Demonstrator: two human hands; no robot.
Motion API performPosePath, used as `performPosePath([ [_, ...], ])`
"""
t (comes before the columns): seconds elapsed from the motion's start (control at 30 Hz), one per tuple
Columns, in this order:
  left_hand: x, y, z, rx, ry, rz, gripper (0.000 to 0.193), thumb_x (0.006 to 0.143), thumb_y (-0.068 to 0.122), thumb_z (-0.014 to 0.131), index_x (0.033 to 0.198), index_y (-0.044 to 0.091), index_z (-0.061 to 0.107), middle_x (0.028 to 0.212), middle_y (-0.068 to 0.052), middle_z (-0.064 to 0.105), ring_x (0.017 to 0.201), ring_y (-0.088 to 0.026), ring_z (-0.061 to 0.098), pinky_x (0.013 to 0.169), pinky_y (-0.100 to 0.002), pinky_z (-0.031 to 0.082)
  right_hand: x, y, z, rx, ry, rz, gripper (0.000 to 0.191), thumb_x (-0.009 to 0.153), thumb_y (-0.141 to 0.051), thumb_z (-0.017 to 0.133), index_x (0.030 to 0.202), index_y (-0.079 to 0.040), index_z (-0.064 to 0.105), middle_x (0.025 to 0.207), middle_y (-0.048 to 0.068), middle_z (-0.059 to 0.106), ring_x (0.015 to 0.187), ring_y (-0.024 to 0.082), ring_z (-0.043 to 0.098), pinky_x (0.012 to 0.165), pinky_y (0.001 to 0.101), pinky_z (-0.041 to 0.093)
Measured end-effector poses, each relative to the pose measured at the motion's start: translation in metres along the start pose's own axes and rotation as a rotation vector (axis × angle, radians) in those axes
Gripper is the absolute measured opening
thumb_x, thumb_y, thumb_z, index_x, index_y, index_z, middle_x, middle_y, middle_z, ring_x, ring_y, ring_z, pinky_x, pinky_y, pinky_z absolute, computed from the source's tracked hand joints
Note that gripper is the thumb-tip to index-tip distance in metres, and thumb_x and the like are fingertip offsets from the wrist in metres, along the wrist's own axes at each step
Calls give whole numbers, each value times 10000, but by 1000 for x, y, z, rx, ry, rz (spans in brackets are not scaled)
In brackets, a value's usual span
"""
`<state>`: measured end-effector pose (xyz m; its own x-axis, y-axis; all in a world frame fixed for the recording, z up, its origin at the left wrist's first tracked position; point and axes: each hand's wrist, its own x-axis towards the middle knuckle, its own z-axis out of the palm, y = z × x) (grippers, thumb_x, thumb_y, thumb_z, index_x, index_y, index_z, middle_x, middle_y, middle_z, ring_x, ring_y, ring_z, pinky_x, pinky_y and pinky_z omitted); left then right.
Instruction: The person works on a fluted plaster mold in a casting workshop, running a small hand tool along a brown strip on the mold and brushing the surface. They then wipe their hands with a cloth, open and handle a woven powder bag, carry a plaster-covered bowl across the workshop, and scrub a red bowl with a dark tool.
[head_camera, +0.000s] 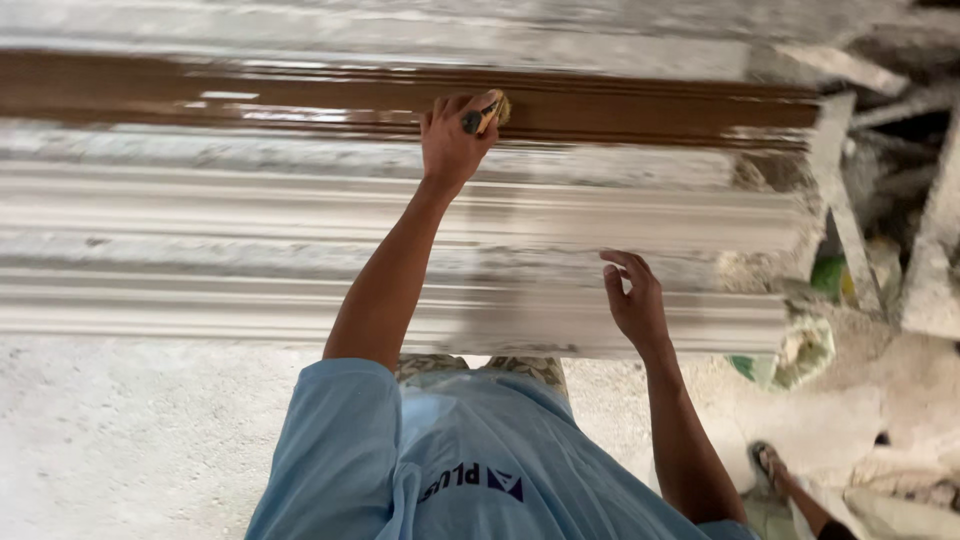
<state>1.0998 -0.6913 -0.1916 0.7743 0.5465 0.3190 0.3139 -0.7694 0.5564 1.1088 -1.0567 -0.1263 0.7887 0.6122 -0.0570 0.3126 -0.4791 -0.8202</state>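
Dusty concrete floor (130, 440) and plaster rubble surround a stack of long white cornice mouldings (250, 225) lying side by side across the view.

Left hand (452, 140): fingers closed round the dark handle of a small paintbrush (487, 110), bristles pressed on the far moulding (640, 108). That moulding carries a wet brown coat along most of its visible length, both to the left and to the right of the brush. Just below the brush, streaks of white show through the brown, and the end furthest right of the grip is bare and ragged.

Right hand (633, 300): fingers spread and loose, holding nothing, resting at the edge of the nearest moulding (400, 315), well below and right of the brush.

Judged progress: one length largely coated, patchy along its lower edge; the mouldings between the brush and the person, including the nearest, remain unpainted white. A sandalled foot (772, 465) of another person appears at lower right.
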Motion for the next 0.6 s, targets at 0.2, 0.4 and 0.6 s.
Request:
performPosePath([
  [0.2,2,-191,-117,317,60,-117,391,926,539,737,1208,271,697,1150,-23,700,1200,-284,589,1054,-552,395,-11,-75,169,-18,-3,6,230,1077,-133,580,1271,-67,683,1197,120,714,1004,218,680,798,326,562],
  [0.4,-2,-329,-247,155,30,-347,405,900,500,694,1252,298,685,1163,-53,686,1204,-288,576,982,-575,409,-3,-179,320,43,-106,-125,240,1043,-145,603,1254,-49,669,1223,100,718,1032,162,684,800,307,559],
  [0.6,-17,-434,-334,244,40,-481,473,876,522,703,1284,290,645,1193,-65,672,1209,-278,581,981,-597,413,5,-259,437,177,-198,-60,251,1063,-163,561,1274,-55,642,1247,97,714,1036,157,678,862,294,535],
])
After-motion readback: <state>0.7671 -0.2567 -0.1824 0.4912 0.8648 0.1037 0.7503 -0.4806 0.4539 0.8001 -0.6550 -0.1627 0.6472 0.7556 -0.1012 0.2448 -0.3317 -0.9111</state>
